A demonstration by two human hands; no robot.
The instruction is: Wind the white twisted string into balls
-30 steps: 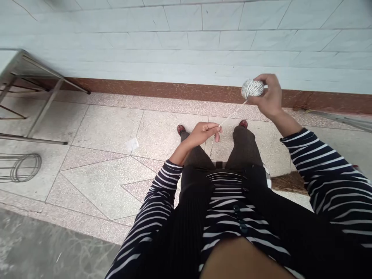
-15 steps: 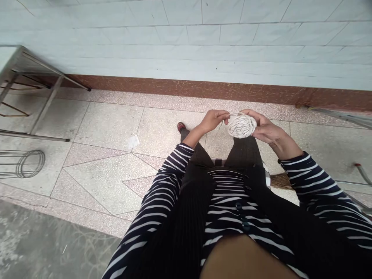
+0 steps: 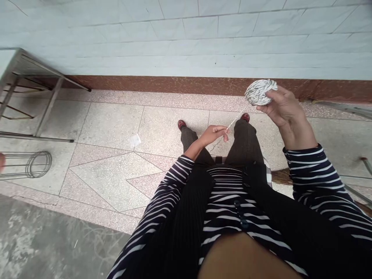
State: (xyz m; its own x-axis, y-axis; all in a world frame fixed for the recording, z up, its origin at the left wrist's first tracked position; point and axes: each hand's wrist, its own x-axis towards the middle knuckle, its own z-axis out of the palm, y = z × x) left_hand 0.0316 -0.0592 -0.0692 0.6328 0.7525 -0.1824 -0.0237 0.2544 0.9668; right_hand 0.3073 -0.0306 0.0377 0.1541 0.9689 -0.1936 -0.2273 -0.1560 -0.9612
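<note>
My right hand (image 3: 283, 102) is closed around one side of a woven white oval piece with dark flecks (image 3: 258, 93), held up in front of the wall's brown base. From its lower left a thin pale cord (image 3: 236, 118) runs down, pulled straight, to my left hand (image 3: 215, 134). The fingers of that hand pinch the cord above my lap. A loose tail of cord (image 3: 215, 145) seems to hang below the left fingers, faint against the floor.
At the left stands a metal-legged table (image 3: 48, 108) with a round wire frame (image 3: 39, 164) below it on the floor. A white scrap (image 3: 135, 140) lies on the tiles. Broom bristles (image 3: 280, 176) show beside my right hip, and metal legs (image 3: 348, 110) at the far right.
My right hand has carried the woven piece up and to the right, away from my left hand. My left hand has dropped a little, and the cord between them is longer.
</note>
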